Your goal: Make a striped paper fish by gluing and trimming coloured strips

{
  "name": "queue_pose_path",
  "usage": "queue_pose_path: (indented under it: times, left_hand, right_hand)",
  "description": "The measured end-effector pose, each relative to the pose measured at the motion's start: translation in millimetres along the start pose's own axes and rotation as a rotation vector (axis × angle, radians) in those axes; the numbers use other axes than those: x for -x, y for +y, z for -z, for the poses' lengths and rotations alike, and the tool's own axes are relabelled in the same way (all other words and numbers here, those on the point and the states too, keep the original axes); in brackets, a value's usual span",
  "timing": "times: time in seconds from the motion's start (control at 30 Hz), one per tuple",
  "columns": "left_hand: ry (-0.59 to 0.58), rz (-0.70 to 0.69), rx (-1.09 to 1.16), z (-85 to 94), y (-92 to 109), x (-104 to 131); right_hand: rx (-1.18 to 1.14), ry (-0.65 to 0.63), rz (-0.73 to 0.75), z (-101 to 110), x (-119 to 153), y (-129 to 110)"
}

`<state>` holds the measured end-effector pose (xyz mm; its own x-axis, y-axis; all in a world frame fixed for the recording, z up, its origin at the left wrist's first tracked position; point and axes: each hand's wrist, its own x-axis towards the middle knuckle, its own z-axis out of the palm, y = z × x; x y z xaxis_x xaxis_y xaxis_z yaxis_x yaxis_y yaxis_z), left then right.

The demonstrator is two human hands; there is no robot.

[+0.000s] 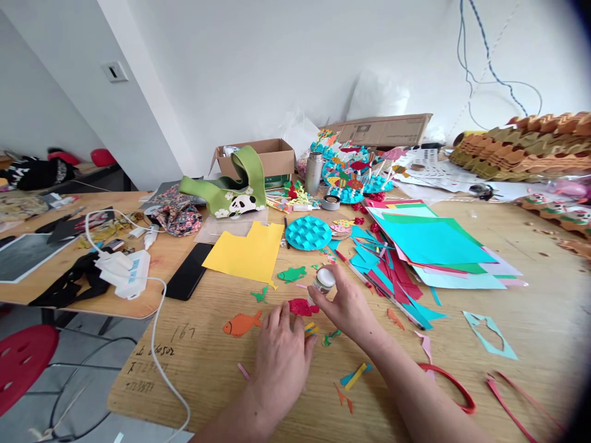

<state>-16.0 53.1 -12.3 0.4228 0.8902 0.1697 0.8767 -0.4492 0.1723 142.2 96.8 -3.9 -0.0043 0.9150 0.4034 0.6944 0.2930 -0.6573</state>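
Observation:
My right hand (348,307) is closed around a small glue bottle (324,282), its round white end facing up and its lower end at the tail of a red paper fish (301,306). My left hand (282,354) lies on the table with its fingers stretched out, fingertips at the near left edge of that fish. Left of it lies an orange paper fish (240,324), and beyond is a green paper fish (292,274). Yellow and blue paper strips (311,329) sit beside my left fingers. A green scrap (331,337) lies below the right hand.
Behind the hands are yellow paper (249,252), a blue textured disc (308,233) and a black phone (188,272). Stacked coloured sheets (443,240) lie right. Red-handled scissors (455,384) rest near my right forearm. A white power strip (133,274) with its cable lies left.

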Motion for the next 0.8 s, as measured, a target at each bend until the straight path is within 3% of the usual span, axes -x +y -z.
queue_pose_path:
  times: [0.4, 0.6, 0.8]
  left_hand:
    - [-0.021, -0.002, 0.002, 2.7, 0.4, 0.0]
    - [-0.003, 0.004, 0.028, 5.5, -0.7, 0.9]
    - [-0.004, 0.022, 0.074, 9.5, -2.3, 2.7]
  right_hand:
    - [-0.040, 0.007, -0.045, 3.2, -0.5, -4.8]
    - [-0.100, 0.075, -0.087, 2.6, -1.0, -2.6]
    - [-0.145, 0.059, -0.042, -4.0, 1.4, 0.5]
